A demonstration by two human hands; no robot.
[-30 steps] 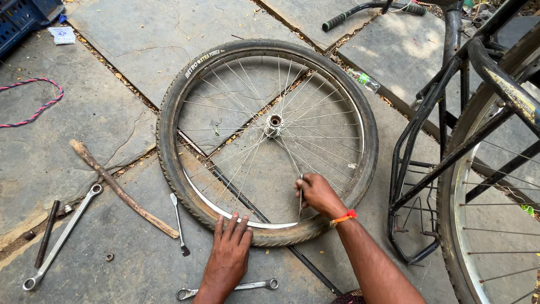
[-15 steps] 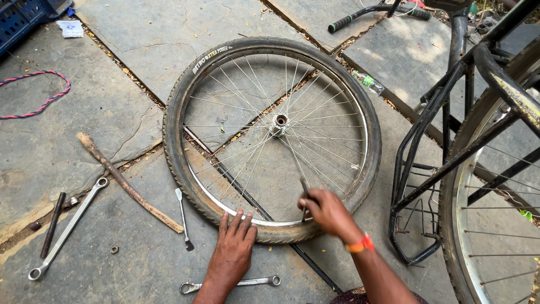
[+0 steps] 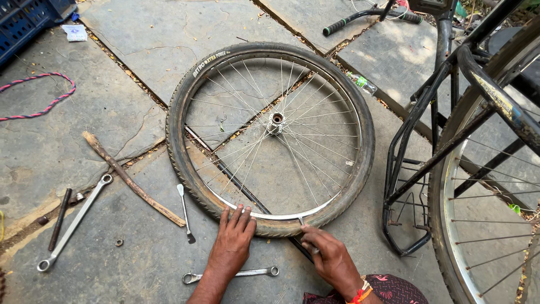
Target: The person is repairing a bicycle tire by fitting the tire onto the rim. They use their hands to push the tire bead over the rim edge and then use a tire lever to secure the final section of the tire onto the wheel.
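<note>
A bicycle wheel (image 3: 270,126) with a black tyre (image 3: 360,141) and thin spokes lies flat on the stone paving. My left hand (image 3: 235,239) presses flat on the near edge of the tyre, fingers spread. My right hand (image 3: 326,253) is just outside the tyre's near edge, fingers curled around a thin metal tool (image 3: 304,223) whose tip is wedged between tyre and rim. A long dark rod (image 3: 236,180) runs under the wheel toward my right hand.
A bicycle frame with rear rack (image 3: 416,157) and its wheel (image 3: 484,214) stands at the right. On the ground lie a long ring spanner (image 3: 73,222), a wooden stick (image 3: 132,180), a small tyre lever (image 3: 184,211), a short spanner (image 3: 236,275), a dark rod (image 3: 59,219), a rope (image 3: 39,95).
My right hand has come back from inside the rim to the outside of the tyre's near edge. My left hand stays on the tyre. The view has shifted slightly.
</note>
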